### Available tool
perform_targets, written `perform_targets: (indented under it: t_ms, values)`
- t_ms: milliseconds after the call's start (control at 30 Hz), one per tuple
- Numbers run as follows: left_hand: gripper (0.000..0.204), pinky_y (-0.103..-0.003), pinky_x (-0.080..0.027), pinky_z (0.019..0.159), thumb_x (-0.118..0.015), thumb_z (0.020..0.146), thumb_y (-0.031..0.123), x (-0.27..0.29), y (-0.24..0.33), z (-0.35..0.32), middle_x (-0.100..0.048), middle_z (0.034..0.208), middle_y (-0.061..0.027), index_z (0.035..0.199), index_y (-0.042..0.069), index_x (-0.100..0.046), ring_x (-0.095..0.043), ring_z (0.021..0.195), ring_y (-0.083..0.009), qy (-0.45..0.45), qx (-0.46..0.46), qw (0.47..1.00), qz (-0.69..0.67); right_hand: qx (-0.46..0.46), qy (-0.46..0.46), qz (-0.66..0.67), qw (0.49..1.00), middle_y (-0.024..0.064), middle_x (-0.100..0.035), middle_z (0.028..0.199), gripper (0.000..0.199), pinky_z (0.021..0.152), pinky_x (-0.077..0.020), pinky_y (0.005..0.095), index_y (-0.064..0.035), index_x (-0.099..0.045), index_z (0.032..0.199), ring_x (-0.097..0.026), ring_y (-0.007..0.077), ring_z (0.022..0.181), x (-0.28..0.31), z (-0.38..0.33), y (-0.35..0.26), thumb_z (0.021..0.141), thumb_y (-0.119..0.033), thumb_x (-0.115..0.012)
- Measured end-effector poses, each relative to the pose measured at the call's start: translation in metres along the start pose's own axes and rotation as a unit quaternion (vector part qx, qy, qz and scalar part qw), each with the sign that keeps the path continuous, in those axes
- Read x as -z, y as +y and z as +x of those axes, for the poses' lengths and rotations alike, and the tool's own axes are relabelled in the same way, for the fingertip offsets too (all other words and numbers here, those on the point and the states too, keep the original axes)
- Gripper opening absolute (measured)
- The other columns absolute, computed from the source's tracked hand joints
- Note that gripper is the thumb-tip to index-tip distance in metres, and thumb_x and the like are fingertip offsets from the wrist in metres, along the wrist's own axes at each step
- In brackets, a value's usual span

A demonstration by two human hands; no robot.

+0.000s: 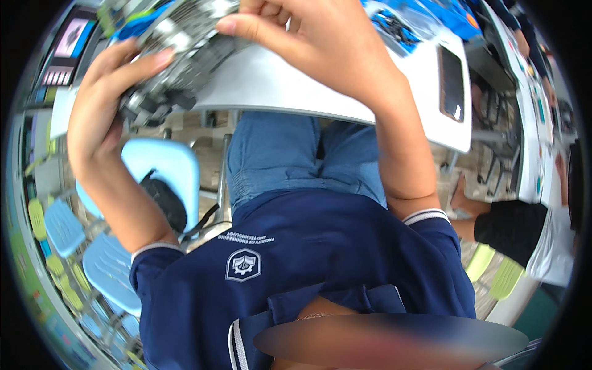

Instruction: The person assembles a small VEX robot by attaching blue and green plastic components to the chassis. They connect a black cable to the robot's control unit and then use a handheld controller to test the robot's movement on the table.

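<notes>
At the far left stands a screen (75, 40), lit and partly blue. Nearer on that side are light blue chairs (110, 268), with lime-green ones (37, 219) beyond them to the left. The left hand (98, 95) is partly closed around the left part of a grey assembly (213, 52) made of many small pieces, one digit laid across its upper surface; it has hold of it. The assembly is raised at the far left, slanting from near left to far right above the left part of a white table (271, 83). It is blurred, its far end is cut off by the picture's edge, and the left hand covers some of it. Below it, a black bag (165, 200) rests on a light blue chair.

To the right, the right hand (317, 46) is half curled, its thumb stretched to the assembly's right edge, apparently touching it. The fingers are bent and partly cut off, so whether they grip anything cannot be told. This hand and its forearm hide part of the table. Past them, far right, lie a blue tray (404, 47) of small dark parts and, nearer, a dark phone (451, 86) by the table's right edge. At the right, another person (509, 228) in dark shorts is near a further table (534, 169).
</notes>
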State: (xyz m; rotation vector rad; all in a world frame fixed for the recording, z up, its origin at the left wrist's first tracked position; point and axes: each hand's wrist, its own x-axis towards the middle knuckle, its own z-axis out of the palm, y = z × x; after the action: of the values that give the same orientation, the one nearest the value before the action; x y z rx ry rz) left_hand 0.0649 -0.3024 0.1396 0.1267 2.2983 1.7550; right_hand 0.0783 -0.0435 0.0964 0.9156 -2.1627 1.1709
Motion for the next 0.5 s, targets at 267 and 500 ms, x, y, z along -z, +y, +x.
perform_targets:
  t_ms: [267,500]
  values:
    - [0.037,-0.024,-0.047,0.081,-0.079,0.082,0.012,0.002,0.002,-0.001,-0.069,0.099,-0.0077,0.112,-0.004,-0.064,-0.064,0.091,-0.0129,-0.024,0.013,1.0,-0.005,-0.366,0.214,-0.222,0.878,0.0017,-0.071,0.082,0.019,0.066,-0.0504,0.0212,-0.0001,-0.073,0.099,-0.063,0.0036,0.078,0.106,-0.105,0.027,0.089,-0.015,-0.077]
    - [0.044,-0.028,-0.043,0.092,-0.081,0.08,0.015,-0.003,-0.005,-0.004,-0.067,0.103,-0.0081,0.115,-0.006,-0.063,-0.061,0.1,-0.0153,0.037,-0.023,0.999,0.013,-0.275,0.054,-0.387,0.878,0.0196,-0.061,0.103,0.064,0.091,-0.0459,0.0449,0.004,-0.061,0.109,-0.057,0.0375,0.102,0.066,-0.139,0.028,0.077,-0.048,-0.082]
